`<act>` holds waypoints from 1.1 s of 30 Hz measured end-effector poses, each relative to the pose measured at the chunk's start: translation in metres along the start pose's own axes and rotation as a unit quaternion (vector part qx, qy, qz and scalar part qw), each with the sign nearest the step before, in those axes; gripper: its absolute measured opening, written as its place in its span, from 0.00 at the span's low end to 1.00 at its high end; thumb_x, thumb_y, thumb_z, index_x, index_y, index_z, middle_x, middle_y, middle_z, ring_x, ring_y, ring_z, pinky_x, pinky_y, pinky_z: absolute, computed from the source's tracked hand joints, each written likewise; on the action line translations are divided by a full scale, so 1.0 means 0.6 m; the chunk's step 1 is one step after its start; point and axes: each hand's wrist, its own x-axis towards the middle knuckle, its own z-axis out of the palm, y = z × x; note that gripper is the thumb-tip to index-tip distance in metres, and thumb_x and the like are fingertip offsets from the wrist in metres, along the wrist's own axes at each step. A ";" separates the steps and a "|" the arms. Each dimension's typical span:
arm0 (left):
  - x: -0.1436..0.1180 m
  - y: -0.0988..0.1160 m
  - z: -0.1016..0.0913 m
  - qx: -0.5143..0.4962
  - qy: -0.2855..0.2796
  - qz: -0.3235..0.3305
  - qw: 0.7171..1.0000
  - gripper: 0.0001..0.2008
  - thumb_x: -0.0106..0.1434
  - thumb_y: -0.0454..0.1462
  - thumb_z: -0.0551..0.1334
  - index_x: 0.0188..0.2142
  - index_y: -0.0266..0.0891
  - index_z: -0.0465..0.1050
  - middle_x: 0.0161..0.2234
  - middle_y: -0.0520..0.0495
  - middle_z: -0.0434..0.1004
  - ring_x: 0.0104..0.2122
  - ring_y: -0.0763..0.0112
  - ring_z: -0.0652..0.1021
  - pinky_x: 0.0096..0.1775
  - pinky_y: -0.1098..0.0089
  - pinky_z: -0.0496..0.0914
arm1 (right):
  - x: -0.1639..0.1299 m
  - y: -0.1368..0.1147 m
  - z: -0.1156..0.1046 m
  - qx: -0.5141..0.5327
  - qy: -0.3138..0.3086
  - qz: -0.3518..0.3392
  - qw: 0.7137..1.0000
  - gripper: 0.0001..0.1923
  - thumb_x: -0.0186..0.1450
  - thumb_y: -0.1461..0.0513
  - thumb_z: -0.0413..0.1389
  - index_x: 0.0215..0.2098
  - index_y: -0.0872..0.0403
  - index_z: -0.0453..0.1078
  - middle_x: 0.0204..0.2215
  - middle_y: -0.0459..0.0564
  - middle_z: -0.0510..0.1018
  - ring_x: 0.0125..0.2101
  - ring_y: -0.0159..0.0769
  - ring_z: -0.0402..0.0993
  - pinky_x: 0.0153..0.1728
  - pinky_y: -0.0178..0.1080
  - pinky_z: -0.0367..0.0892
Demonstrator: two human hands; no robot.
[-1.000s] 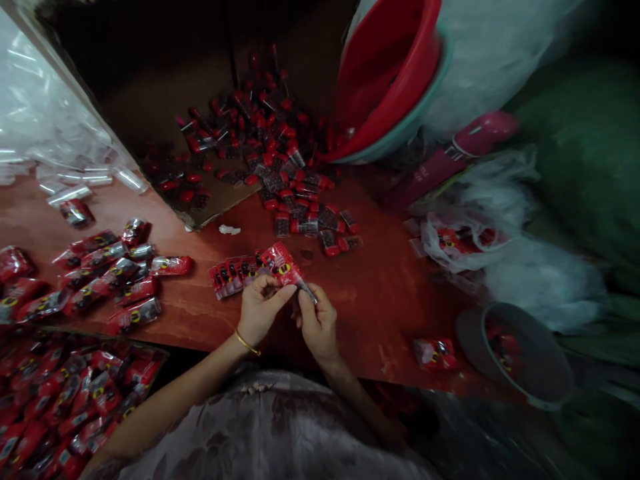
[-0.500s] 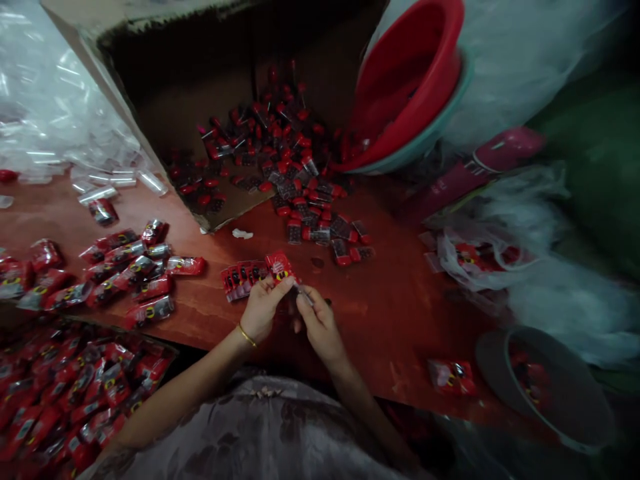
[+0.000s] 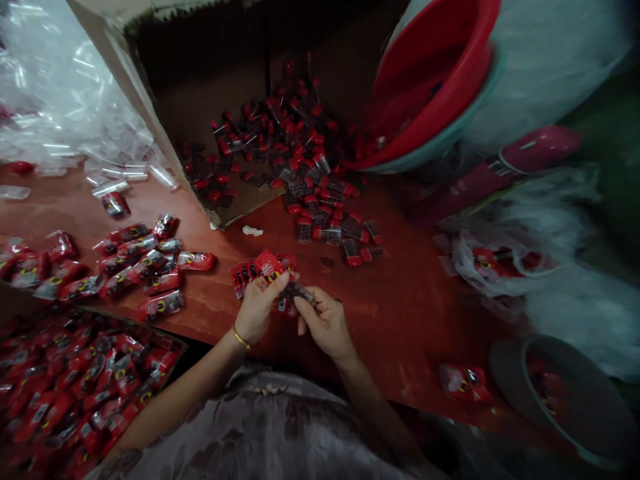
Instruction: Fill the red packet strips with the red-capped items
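My left hand (image 3: 257, 308) pinches a small red packet (image 3: 269, 264) with a yellow and black mark, over the red-brown table (image 3: 400, 300). My right hand (image 3: 325, 323) holds a small dark tube-like item (image 3: 299, 291) at the packet's open end. Just left of the packet lies a short row of flat red packets (image 3: 244, 272). A heap of small red-capped items (image 3: 300, 167) spills out of an open cardboard box (image 3: 200, 100) behind my hands.
Filled red packets (image 3: 135, 267) lie at the left, with many more in a box (image 3: 75, 393) below the table edge. Clear plastic sleeves (image 3: 60, 120) are piled at far left. A red basin (image 3: 430, 80) leans at the back, white bags (image 3: 550, 253) and a grey bowl (image 3: 565, 400) at the right.
The view has shifted, so everything sits a little further right. My hands have come closer together, and the dark item in my right hand now meets the packet's opening.
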 end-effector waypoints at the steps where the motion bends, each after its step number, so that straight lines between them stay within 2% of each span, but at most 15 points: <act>1: -0.001 0.000 0.001 -0.002 0.001 -0.005 1.000 0.16 0.48 0.45 0.68 0.31 0.33 0.77 0.25 0.47 0.76 0.23 0.75 0.72 0.24 0.75 0.66 | -0.002 0.000 0.005 -0.012 0.012 -0.006 1.000 0.11 0.62 0.54 0.52 0.32 0.54 0.64 0.19 0.41 0.72 0.11 0.22 0.63 0.13 0.27 0.56; 4: -0.002 -0.007 -0.001 0.013 -0.013 -0.016 1.000 0.17 0.48 0.45 0.68 0.32 0.32 0.77 0.22 0.49 0.73 0.18 0.78 0.68 0.18 0.76 0.61 | -0.006 0.003 0.022 -0.011 0.026 -0.015 0.999 0.11 0.63 0.54 0.51 0.32 0.54 0.64 0.18 0.40 0.70 0.11 0.21 0.61 0.12 0.27 0.55; 8: -0.007 -0.017 -0.006 0.044 -0.043 -0.048 0.997 0.20 0.50 0.46 0.66 0.36 0.32 0.75 0.14 0.56 0.63 0.12 0.80 0.63 0.14 0.77 0.57 | -0.004 0.009 0.034 0.067 0.017 0.006 0.998 0.14 0.63 0.53 0.51 0.28 0.54 0.63 0.19 0.41 0.69 0.10 0.20 0.58 0.11 0.27 0.53; 10: -0.009 -0.014 -0.006 0.043 -0.061 -0.060 0.995 0.22 0.51 0.47 0.65 0.39 0.32 0.74 0.13 0.58 0.59 0.11 0.80 0.61 0.13 0.77 0.56 | -0.001 0.008 0.032 0.096 0.014 0.009 0.995 0.14 0.63 0.52 0.51 0.28 0.54 0.64 0.19 0.40 0.69 0.10 0.20 0.57 0.11 0.27 0.54; 12: -0.009 -0.005 -0.004 0.026 -0.078 -0.043 0.996 0.22 0.52 0.49 0.63 0.37 0.33 0.74 0.14 0.57 0.61 0.13 0.80 0.63 0.15 0.76 0.59 | 0.002 0.003 0.028 0.091 0.016 0.002 0.996 0.13 0.62 0.52 0.52 0.30 0.54 0.65 0.20 0.40 0.70 0.10 0.20 0.57 0.11 0.27 0.54; 14: -0.007 0.003 -0.001 0.006 -0.081 -0.012 0.997 0.21 0.53 0.52 0.62 0.29 0.34 0.73 0.15 0.54 0.64 0.15 0.78 0.65 0.18 0.75 0.62 | 0.004 -0.002 0.023 0.070 0.018 -0.004 0.997 0.13 0.62 0.52 0.52 0.32 0.54 0.65 0.21 0.41 0.71 0.10 0.20 0.58 0.11 0.27 0.53; 17: -0.005 0.002 0.002 0.022 -0.055 0.004 0.998 0.21 0.52 0.52 0.62 0.21 0.35 0.69 0.15 0.53 0.66 0.15 0.78 0.66 0.20 0.75 0.61 | 0.005 -0.010 0.021 0.049 0.022 -0.005 0.999 0.13 0.62 0.52 0.52 0.32 0.54 0.65 0.21 0.42 0.72 0.09 0.20 0.59 0.10 0.27 0.52; 21: -0.008 -0.016 0.001 0.064 -0.019 0.014 0.998 0.21 0.50 0.50 0.65 0.16 0.35 0.65 0.14 0.55 0.63 0.15 0.81 0.63 0.20 0.76 0.58 | 0.005 -0.016 0.025 0.026 0.052 -0.006 0.998 0.13 0.61 0.52 0.52 0.30 0.54 0.65 0.19 0.42 0.72 0.10 0.22 0.60 0.11 0.27 0.56; 23: -0.010 -0.018 -0.002 0.051 -0.024 0.011 0.998 0.20 0.51 0.49 0.65 0.17 0.35 0.66 0.14 0.55 0.63 0.16 0.81 0.64 0.21 0.76 0.60 | 0.007 -0.016 0.023 0.017 0.049 -0.002 0.999 0.13 0.60 0.52 0.53 0.29 0.54 0.65 0.18 0.42 0.72 0.10 0.22 0.60 0.11 0.27 0.56; 25: -0.010 -0.012 -0.005 0.033 -0.032 -0.002 0.999 0.17 0.50 0.48 0.66 0.22 0.34 0.70 0.17 0.53 0.67 0.18 0.79 0.66 0.22 0.76 0.62 | 0.010 -0.013 0.018 0.020 0.027 0.006 0.999 0.14 0.59 0.51 0.54 0.28 0.54 0.65 0.18 0.42 0.72 0.09 0.22 0.61 0.10 0.27 0.55; 29: -0.013 -0.001 -0.003 0.003 -0.029 -0.016 0.999 0.18 0.50 0.47 0.66 0.34 0.34 0.74 0.30 0.45 0.76 0.26 0.72 0.74 0.25 0.74 0.66 | 0.019 -0.001 0.018 0.030 -0.016 0.038 0.999 0.16 0.55 0.51 0.58 0.22 0.54 0.64 0.15 0.42 0.71 0.10 0.24 0.63 0.11 0.28 0.56; 31: -0.016 0.000 -0.001 -0.001 -0.038 -0.017 0.999 0.18 0.51 0.47 0.66 0.35 0.35 0.74 0.32 0.45 0.77 0.29 0.70 0.76 0.28 0.72 0.69 | 0.023 0.004 0.030 0.033 -0.008 0.041 0.999 0.18 0.53 0.51 0.60 0.19 0.54 0.62 0.13 0.40 0.69 0.10 0.25 0.62 0.11 0.28 0.57; 33: -0.019 0.002 -0.005 -0.010 -0.037 -0.017 0.999 0.17 0.49 0.46 0.67 0.33 0.35 0.75 0.32 0.45 0.78 0.32 0.68 0.77 0.33 0.70 0.70 | 0.029 0.005 0.042 0.019 0.005 0.013 1.000 0.19 0.53 0.50 0.60 0.17 0.53 0.61 0.10 0.39 0.65 0.11 0.25 0.61 0.13 0.29 0.57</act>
